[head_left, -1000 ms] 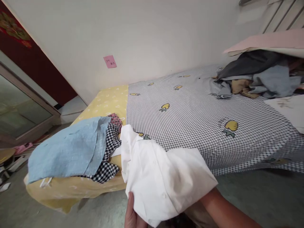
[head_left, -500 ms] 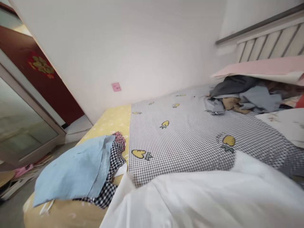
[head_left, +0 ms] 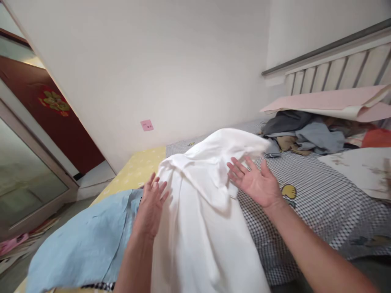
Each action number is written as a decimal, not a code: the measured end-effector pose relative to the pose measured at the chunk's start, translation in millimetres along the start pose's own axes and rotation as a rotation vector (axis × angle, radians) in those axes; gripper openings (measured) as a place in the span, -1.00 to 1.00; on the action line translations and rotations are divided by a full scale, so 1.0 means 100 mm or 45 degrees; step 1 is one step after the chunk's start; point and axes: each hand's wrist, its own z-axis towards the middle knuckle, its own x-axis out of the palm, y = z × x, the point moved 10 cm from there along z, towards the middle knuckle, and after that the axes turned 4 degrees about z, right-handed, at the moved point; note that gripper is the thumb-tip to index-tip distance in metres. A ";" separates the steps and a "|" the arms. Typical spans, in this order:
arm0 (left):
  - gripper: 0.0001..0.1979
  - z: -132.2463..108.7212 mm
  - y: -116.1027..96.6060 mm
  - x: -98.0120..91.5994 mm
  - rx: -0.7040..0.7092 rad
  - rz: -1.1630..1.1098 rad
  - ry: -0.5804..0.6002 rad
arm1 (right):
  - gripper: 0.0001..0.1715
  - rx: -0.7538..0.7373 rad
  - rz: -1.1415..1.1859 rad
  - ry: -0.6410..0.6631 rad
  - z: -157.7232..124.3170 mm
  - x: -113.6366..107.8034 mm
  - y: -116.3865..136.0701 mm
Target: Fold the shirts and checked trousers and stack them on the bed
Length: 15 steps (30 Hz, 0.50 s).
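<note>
A white garment [head_left: 204, 219] lies spread lengthwise over the near part of the bed, its far end bunched up. My left hand [head_left: 150, 207] rests flat with fingers stretched out on the garment's left edge, beside a light blue cloth [head_left: 82, 244]. My right hand [head_left: 255, 182] hovers open, palm turned inward, at the garment's right side over the black-and-white checked sheet [head_left: 317, 199]. Neither hand grips anything.
A heap of grey, blue and tan clothes [head_left: 302, 136] lies at the far right under a pink board [head_left: 324, 101]. A yellow sheet [head_left: 134, 173] covers the bed's left end. A white pillow [head_left: 360, 171] sits at right. A glass door [head_left: 24, 175] stands left.
The white garment, bundled in both hands a second ago, has been flung out over the bed. Both hands have let it go and now lie open at its sides.
</note>
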 end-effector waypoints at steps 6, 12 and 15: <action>-0.56 -0.22 1.07 -1.11 -0.138 0.463 -0.411 | -0.72 0.068 -0.387 -0.694 -0.29 -1.42 -0.27; -0.56 -0.77 1.50 -1.78 0.211 1.286 -0.467 | -0.56 0.086 -1.187 -0.717 -0.88 -2.15 -0.59; -0.51 -0.86 1.20 -1.58 0.451 1.628 -0.585 | -0.47 -0.170 -1.712 -0.364 -0.91 -1.70 -0.87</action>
